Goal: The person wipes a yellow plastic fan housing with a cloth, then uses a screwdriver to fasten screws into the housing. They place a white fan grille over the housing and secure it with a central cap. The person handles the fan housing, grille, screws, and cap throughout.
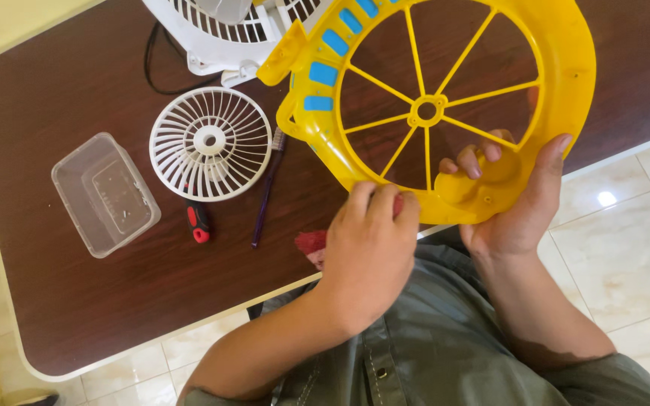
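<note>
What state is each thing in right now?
Yellow fan housing: held above the table edge, tilted.
Right hand: gripping the housing's lower rim.
Left hand: pressing a red cloth against the rim.
White fan grille: detached, flat on table.
Clear plastic container: open, lidless.
Red-handled screwdriver: lying unused.

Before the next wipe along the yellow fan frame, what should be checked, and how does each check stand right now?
1. Right hand grips the yellow fan frame at its lower rim: ok.
2. Left hand presses the red cloth on the rim: ok.
3. Frame held off the brown table: ok.
4. White grille, toothbrush and screwdriver lie apart from the frame: ok.
5. Rim under the left hand clean: cannot tell.
</note>
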